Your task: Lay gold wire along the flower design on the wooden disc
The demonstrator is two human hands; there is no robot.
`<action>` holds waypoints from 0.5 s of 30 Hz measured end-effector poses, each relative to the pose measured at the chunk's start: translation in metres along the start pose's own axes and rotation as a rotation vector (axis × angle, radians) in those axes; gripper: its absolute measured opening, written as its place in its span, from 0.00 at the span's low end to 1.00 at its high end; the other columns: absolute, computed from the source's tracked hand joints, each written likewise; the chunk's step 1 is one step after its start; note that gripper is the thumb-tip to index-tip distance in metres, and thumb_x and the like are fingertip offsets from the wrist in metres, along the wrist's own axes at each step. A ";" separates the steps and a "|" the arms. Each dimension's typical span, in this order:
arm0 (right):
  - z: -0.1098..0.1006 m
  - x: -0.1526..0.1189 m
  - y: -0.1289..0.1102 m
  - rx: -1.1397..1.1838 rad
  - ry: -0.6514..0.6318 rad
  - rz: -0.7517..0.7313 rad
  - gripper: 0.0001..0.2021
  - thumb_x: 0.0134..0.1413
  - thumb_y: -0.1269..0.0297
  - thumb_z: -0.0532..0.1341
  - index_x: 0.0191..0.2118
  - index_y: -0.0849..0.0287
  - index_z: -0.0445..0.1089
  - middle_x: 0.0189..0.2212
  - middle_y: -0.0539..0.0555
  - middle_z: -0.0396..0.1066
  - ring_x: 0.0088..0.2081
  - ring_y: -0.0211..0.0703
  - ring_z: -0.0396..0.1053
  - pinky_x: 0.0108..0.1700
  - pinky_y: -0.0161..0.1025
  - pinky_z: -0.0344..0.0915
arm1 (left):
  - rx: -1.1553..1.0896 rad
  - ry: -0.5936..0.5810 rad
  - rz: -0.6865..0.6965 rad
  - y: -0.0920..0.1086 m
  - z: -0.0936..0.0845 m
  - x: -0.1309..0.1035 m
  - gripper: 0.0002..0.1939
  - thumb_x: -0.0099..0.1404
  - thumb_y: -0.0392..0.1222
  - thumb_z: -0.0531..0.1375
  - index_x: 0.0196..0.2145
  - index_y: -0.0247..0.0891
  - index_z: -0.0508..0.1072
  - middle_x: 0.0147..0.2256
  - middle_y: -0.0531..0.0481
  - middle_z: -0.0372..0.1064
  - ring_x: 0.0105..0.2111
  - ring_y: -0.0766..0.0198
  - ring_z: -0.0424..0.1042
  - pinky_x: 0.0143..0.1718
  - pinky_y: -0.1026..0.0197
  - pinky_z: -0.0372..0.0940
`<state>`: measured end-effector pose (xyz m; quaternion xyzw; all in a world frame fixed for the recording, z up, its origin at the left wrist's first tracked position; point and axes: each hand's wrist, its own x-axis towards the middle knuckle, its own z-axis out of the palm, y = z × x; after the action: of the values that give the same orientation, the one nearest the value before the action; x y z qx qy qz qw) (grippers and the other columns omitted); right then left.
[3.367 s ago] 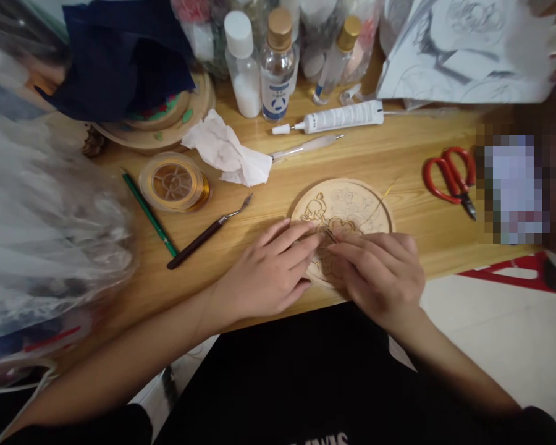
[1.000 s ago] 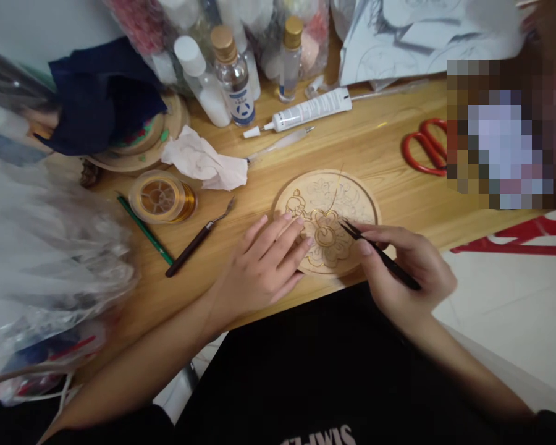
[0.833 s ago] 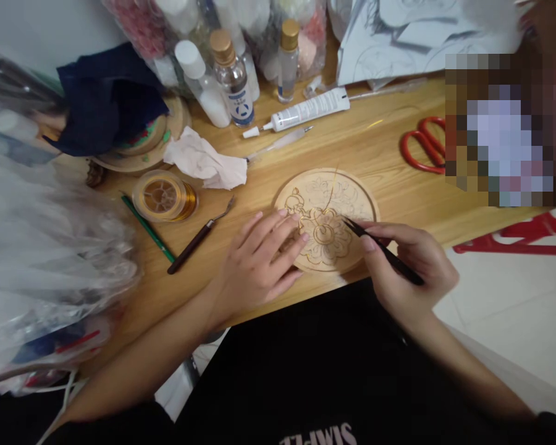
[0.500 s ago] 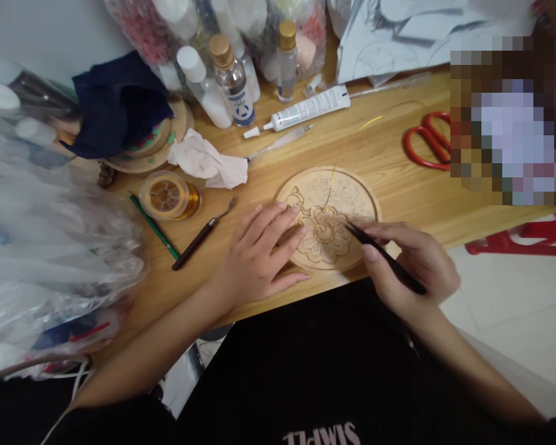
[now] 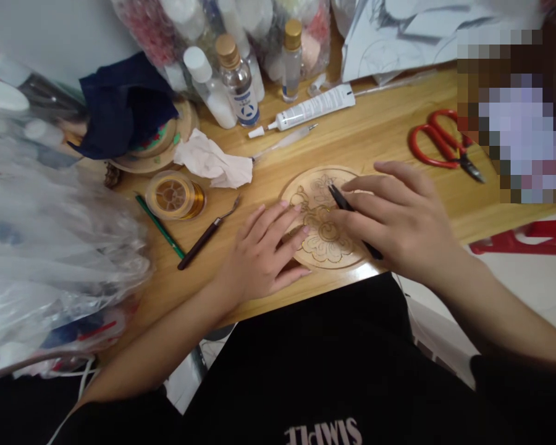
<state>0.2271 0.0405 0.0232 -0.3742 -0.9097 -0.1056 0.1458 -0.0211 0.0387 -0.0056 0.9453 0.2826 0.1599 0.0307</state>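
Observation:
A round wooden plaque [image 5: 328, 253] lies at the table's front edge, with a drawn flower design partly outlined in gold wire. My left hand [image 5: 264, 250] rests on its left rim, fingers spread, holding nothing. Black tweezers [image 5: 345, 203] are in my right hand [image 5: 393, 216], which hovers over the plaque's right side. Their tips point at the pencilled flower in the upper part. My right hand covers the right portion of the plaque. Left of my left hand lie a dark-handled tool with a thin metal tip [image 5: 206, 238] and a spool of gold wire [image 5: 175, 195].
A green pencil [image 5: 160, 225] and crumpled tissue [image 5: 213, 162] lie at left. Behind are a white tube [image 5: 315, 108], small bottles [image 5: 241, 89] and paper sheets [image 5: 398, 43]. Red-handled cutters [image 5: 438, 145] lie at right. Plastic bags [image 5: 50, 247] crowd the left side.
My right hand has moved up and over the plaque, turning palm down with the tweezers. The wire end standing up from the design no longer shows clearly. My left hand stays in place.

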 end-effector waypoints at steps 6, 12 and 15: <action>0.006 -0.007 -0.002 0.091 0.044 0.005 0.07 0.64 0.66 0.57 0.43 0.53 0.71 0.33 0.51 0.75 0.44 0.42 0.71 0.55 0.47 0.67 | -0.002 -0.017 -0.003 0.000 -0.001 0.000 0.24 0.69 0.55 0.58 0.53 0.33 0.72 0.58 0.33 0.67 0.60 0.43 0.65 0.60 0.41 0.61; 0.012 -0.011 -0.004 0.161 0.087 0.051 0.05 0.61 0.67 0.61 0.43 0.55 0.71 0.34 0.52 0.75 0.42 0.43 0.71 0.51 0.46 0.65 | -0.005 -0.047 -0.024 0.000 0.000 -0.001 0.25 0.69 0.55 0.57 0.55 0.34 0.71 0.59 0.35 0.66 0.61 0.44 0.63 0.62 0.42 0.58; 0.013 -0.012 -0.007 0.156 0.071 0.067 0.06 0.61 0.67 0.61 0.43 0.56 0.71 0.33 0.52 0.75 0.40 0.44 0.70 0.47 0.45 0.64 | -0.008 -0.046 -0.023 0.001 0.000 -0.001 0.25 0.70 0.56 0.56 0.55 0.34 0.71 0.59 0.35 0.66 0.62 0.45 0.62 0.62 0.43 0.58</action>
<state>0.2280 0.0320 0.0069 -0.3879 -0.8964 -0.0429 0.2101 -0.0217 0.0375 -0.0062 0.9453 0.2919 0.1389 0.0430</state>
